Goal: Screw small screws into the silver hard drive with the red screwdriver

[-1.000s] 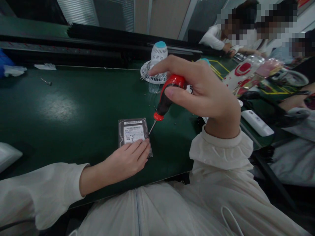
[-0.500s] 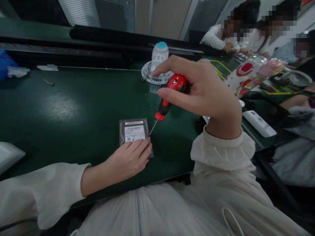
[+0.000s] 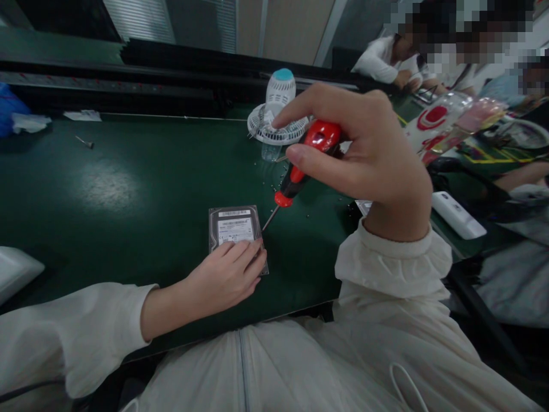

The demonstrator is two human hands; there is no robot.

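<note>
A hard drive with a white label lies label up on the green table. Across its lower part rests my left hand, fingers bent over the right edge, holding the drive down and hiding part of the label. My right hand is closed around the red and black handle of a screwdriver. The screwdriver slants down to the left, and its tip meets the drive's right edge just above my left fingertips. Whether the tip sits in a screw I cannot tell.
Behind my right hand stands a white fan with a blue top. Several tiny screws are scattered on the table. At right are a white device and bottles. Other people sit at the far right.
My right hand has shifted slightly right and up with the screwdriver, which leans a little more. My left hand and the hard drive are almost unmoved.
</note>
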